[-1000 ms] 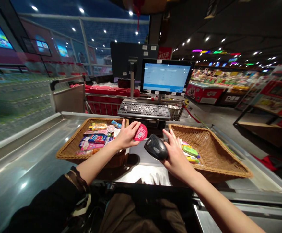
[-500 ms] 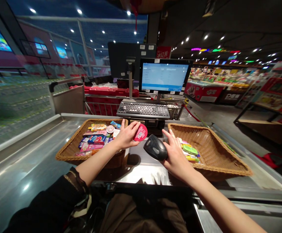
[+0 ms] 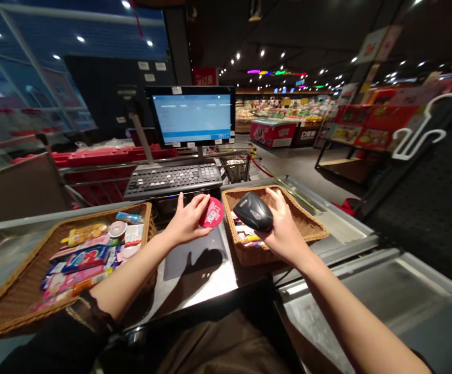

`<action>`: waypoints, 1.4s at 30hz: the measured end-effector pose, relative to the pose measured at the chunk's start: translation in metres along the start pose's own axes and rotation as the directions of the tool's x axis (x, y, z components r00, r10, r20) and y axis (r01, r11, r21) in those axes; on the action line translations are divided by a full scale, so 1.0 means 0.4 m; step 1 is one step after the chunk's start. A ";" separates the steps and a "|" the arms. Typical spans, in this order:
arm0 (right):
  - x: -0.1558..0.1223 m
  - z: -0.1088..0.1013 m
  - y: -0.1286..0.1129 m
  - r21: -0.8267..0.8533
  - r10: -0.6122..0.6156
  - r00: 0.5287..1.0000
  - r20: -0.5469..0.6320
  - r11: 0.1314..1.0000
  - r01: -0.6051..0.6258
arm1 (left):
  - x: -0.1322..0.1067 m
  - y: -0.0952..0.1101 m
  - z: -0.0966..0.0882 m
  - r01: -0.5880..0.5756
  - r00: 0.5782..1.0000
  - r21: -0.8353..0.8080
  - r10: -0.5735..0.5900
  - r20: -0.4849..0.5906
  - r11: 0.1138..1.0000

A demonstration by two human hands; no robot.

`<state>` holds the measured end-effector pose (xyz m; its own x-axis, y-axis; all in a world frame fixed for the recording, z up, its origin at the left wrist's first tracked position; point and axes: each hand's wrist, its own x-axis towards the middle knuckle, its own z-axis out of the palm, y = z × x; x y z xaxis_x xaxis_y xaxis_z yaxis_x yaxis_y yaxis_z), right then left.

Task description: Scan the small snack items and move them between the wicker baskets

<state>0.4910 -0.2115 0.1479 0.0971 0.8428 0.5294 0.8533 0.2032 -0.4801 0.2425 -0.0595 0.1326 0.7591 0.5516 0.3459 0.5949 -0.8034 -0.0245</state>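
Note:
Between the fingers and thumb of my left hand (image 3: 185,222) is a round red packet (image 3: 212,214) with a barcode label facing up. My right hand (image 3: 284,226) is wrapped round a black handheld barcode scanner (image 3: 254,211), whose head points left toward the packet, a short gap apart. Left of my left hand, a wicker basket (image 3: 5,291) holds several snack packs, among them a blue wrapper (image 3: 87,258) and a small round tub (image 3: 117,229). Under the scanner stands a second wicker basket (image 3: 304,221) with several small packets (image 3: 247,236), partly hidden by my right hand and the scanner.
A black keyboard (image 3: 173,178) and a lit monitor (image 3: 195,118) stand behind the baskets. A grey metal counter (image 3: 346,241) runs to the right. Shopping carts (image 3: 237,163) are beyond it, and white hooks (image 3: 416,137) hang at the far right.
The view has swung to the right. My left hand has carried the red packet rightward toward the right basket. The scanner, still in my right hand, is now over that basket's near left part.

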 end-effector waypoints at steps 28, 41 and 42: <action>-0.131 -0.151 0.233 0.100 0.323 0.902 -0.285 0.946 -0.307 | 0.503 0.243 0.412 0.408 0.799 0.003 -0.359 0.483 0.913; -0.106 -0.130 0.221 0.025 0.222 0.936 -0.275 0.974 -0.224 | 0.488 0.221 0.334 0.358 0.862 -0.087 -0.293 0.413 0.930; -0.102 -0.126 0.216 0.026 0.212 0.940 -0.268 0.977 -0.213 | 0.479 0.205 0.314 0.323 0.887 -0.103 -0.263 0.379 0.941</action>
<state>0.5866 -0.2534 0.1199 0.4092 0.7018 0.5831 0.7996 0.0319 -0.5997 0.4698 0.0083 0.0791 0.6168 0.7860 -0.0424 0.7779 -0.6005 0.1850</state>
